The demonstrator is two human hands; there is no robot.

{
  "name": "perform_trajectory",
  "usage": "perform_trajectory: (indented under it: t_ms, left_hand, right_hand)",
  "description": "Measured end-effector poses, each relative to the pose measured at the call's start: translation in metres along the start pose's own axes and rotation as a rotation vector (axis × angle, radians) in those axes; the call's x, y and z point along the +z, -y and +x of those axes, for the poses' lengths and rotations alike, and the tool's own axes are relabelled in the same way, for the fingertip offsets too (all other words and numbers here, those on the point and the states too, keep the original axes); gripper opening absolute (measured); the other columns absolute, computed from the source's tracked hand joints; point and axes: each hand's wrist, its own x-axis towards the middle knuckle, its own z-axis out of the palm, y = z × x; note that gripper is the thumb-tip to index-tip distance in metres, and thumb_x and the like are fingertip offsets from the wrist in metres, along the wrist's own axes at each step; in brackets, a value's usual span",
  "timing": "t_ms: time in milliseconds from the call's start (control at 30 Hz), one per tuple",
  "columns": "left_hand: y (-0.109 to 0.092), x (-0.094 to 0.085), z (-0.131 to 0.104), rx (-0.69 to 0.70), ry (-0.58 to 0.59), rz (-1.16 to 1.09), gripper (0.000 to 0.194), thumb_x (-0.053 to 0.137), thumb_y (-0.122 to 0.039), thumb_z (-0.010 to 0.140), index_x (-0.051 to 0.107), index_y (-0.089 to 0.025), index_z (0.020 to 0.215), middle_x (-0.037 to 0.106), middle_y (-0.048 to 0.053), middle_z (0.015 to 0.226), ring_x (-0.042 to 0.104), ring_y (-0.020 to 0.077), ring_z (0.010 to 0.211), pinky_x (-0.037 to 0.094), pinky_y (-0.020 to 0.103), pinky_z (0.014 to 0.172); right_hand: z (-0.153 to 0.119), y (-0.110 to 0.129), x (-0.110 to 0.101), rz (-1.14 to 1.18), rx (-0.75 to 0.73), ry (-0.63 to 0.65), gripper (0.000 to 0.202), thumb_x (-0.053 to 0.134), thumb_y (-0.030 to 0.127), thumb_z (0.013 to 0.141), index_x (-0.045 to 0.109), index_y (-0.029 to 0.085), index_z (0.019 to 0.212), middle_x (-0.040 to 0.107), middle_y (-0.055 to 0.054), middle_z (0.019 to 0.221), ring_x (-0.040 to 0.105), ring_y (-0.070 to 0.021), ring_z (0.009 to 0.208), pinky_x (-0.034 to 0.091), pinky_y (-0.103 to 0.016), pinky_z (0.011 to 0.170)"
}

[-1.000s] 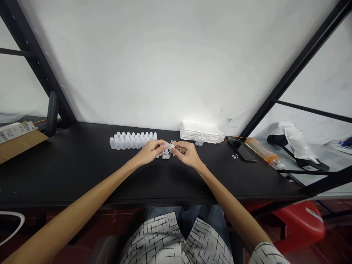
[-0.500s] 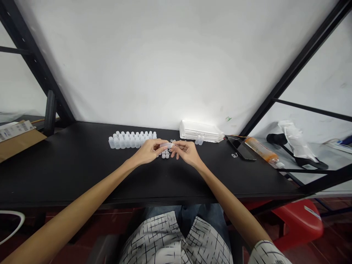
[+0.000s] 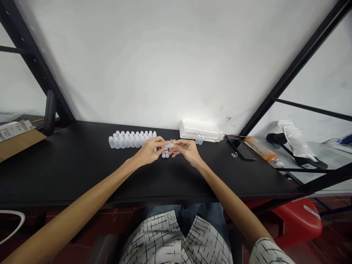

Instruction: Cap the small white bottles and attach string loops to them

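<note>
Between my two hands lies a small translucent white bottle [image 3: 166, 146], tilted nearly sideways. My left hand [image 3: 150, 150] pinches its left end between thumb and fingers. The fingertips of my right hand [image 3: 187, 150] close round its right end. Just below the fingers, several small clear-white pieces [image 3: 165, 154] rest on the black table [image 3: 82, 165]. Rows of white dropper bottles [image 3: 128, 140] stand upright left of my left hand. A thin white looped piece [image 3: 172, 140] shows behind the fingertips, partly hidden.
A stack of flat white packets [image 3: 200, 130] sits by the wall, with a couple of bottles [image 3: 200, 139] before it. Further right are a black phone [image 3: 242, 148] and an orange-ended clear bottle [image 3: 261, 149]. A cardboard box [image 3: 22, 141] lies far left.
The held bottle has turned slightly between my fingers, and my right fingertips have shifted a little along it. The other things stay where they were.
</note>
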Motion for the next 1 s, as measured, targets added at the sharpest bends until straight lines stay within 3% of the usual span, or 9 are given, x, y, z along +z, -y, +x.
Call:
perform_trajectory:
  t_ms: [133, 267, 400, 567, 1000]
  left_hand:
    - [-0.003, -0.001, 0.002, -0.107, -0.032, -0.093, 0.035, 0.058, -0.042, 0.090, 0.073, -0.018, 0.111, 0.067, 0.007, 0.090, 0.059, 0.0153, 0.074, 0.049, 0.028, 0.066]
    - [-0.005, -0.001, 0.003, -0.215, 0.026, -0.185, 0.040, 0.054, -0.045, 0.092, 0.070, -0.017, 0.115, 0.068, 0.007, 0.090, 0.059, 0.0143, 0.069, 0.051, 0.030, 0.067]
    - [-0.005, -0.002, 0.003, -0.208, 0.070, -0.248, 0.035, 0.056, -0.043, 0.091, 0.073, -0.016, 0.103, 0.066, 0.006, 0.088, 0.057, 0.0131, 0.067, 0.049, 0.027, 0.064]
    - [-0.005, -0.004, 0.002, -0.210, 0.084, -0.226, 0.036, 0.058, -0.044, 0.090, 0.074, -0.017, 0.106, 0.067, 0.006, 0.084, 0.056, 0.0137, 0.069, 0.046, 0.025, 0.061]
    - [-0.005, 0.000, 0.002, -0.108, 0.027, -0.080, 0.031, 0.056, -0.042, 0.091, 0.074, -0.021, 0.104, 0.070, 0.007, 0.095, 0.061, 0.0175, 0.081, 0.050, 0.029, 0.070]
  right_hand:
    - [0.001, 0.000, 0.001, -0.081, -0.095, -0.044, 0.037, 0.076, 0.046, 0.074, 0.071, 0.014, 0.091, 0.071, -0.005, 0.074, 0.071, -0.0201, 0.070, 0.062, -0.033, 0.061]
    - [0.000, -0.003, 0.002, -0.167, -0.181, -0.052, 0.035, 0.073, 0.046, 0.077, 0.070, 0.017, 0.097, 0.071, -0.007, 0.090, 0.071, -0.0210, 0.079, 0.063, -0.033, 0.063]
    - [0.000, -0.008, 0.001, -0.209, -0.196, -0.014, 0.035, 0.069, 0.045, 0.081, 0.069, 0.017, 0.103, 0.070, -0.008, 0.091, 0.071, -0.0215, 0.080, 0.063, -0.035, 0.065]
    - [-0.002, -0.009, 0.000, -0.250, -0.186, 0.039, 0.034, 0.065, 0.045, 0.084, 0.069, 0.017, 0.103, 0.070, -0.005, 0.082, 0.072, -0.0212, 0.076, 0.063, -0.034, 0.065]
    - [0.000, 0.002, 0.000, -0.047, -0.070, 0.019, 0.040, 0.078, 0.048, 0.071, 0.073, 0.014, 0.092, 0.072, -0.005, 0.077, 0.072, -0.0208, 0.072, 0.064, -0.036, 0.065]
